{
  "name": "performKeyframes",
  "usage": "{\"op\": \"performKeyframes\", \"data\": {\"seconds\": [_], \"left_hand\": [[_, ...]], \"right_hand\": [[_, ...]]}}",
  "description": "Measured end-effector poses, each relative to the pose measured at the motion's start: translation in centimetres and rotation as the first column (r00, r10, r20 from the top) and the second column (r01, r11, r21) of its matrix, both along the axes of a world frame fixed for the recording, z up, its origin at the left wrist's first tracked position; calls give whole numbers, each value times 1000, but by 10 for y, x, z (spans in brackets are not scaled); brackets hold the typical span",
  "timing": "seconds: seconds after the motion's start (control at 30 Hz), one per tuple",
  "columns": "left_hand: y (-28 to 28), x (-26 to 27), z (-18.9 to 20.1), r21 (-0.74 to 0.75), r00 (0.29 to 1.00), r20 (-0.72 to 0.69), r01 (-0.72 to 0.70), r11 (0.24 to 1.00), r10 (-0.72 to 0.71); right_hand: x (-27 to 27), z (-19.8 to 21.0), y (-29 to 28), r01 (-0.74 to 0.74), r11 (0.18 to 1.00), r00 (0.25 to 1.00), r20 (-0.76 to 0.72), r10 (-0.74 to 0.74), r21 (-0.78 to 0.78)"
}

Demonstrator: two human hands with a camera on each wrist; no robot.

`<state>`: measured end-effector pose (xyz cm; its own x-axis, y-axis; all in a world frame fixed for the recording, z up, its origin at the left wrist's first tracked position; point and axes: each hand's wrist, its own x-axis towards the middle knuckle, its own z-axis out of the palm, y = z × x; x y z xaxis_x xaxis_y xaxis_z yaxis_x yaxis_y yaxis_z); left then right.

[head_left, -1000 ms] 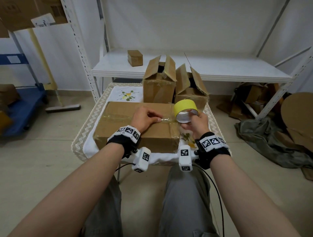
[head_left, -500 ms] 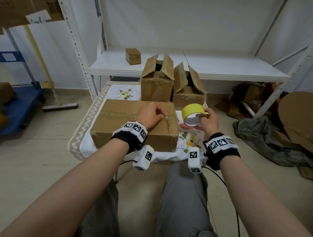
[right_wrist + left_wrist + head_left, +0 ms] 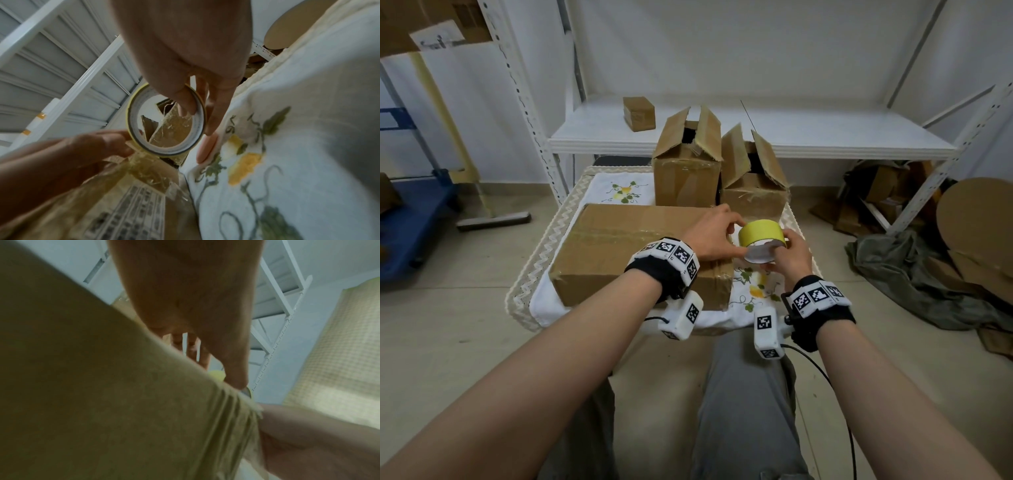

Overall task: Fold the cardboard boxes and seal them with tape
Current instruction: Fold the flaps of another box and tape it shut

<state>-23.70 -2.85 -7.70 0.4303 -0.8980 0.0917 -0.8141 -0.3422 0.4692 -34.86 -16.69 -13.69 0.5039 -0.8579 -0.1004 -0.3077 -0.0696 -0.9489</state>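
A big closed cardboard box [image 3: 633,253] lies on the clothed table, with clear tape along its top seam. At its right end my right hand [image 3: 780,246] holds a yellow tape roll [image 3: 761,234], thumb inside the core [image 3: 185,104] and fingers outside. My left hand [image 3: 734,236] reaches over the box's right end and pinches the roll's left edge [image 3: 131,139], where a crumpled clear strip [image 3: 152,172] runs down onto the box. In the left wrist view the box [image 3: 102,402] fills the frame below my left hand [image 3: 216,368]. Two open boxes [image 3: 686,168] [image 3: 755,185] stand behind.
The table's white embroidered cloth [image 3: 619,192] shows at the back left and front right. A white shelf [image 3: 808,133] behind carries a small taped box [image 3: 639,113]. Scrap cardboard and a green cloth [image 3: 914,270] lie on the floor at right, a blue cart [image 3: 410,222] at left.
My left hand has left the box's top seam and moved right to the tape roll, which it now pinches. The right hand has kept the roll beside the box's right end.
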Motion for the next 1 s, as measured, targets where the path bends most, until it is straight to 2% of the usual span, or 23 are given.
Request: {"op": "performKeyframes", "data": {"seconds": [0.23,0.33,0.47,0.67,0.83,0.9,1.0], "left_hand": [[-4,2,-11,-3,1000,-16,-13,1000,13],[-2,1,-14,-36,1000,-20,-17,999,16],[1,-1,-14,-66,1000,-25,-11,998,10],[2,-2,-13,-44,1000,-12,-12,999,12],[0,-2,-15,-26,1000,9,-29,999,29],[-1,-1,-14,-21,999,14,-30,999,30],[-1,1,-15,-18,999,13,-32,999,33]], "right_hand": [[-2,-1,-1,-113,978,992,-68,102,-173],[-2,10,-1,-123,954,989,-114,95,-273],[-1,12,0,-129,938,985,-149,84,-322],[0,8,-1,-149,946,976,-199,92,-290],[1,6,2,-171,923,968,-232,92,-344],[-1,4,0,-220,916,958,-251,139,-335],[-8,-5,-9,-323,929,931,-237,278,-180]]}}
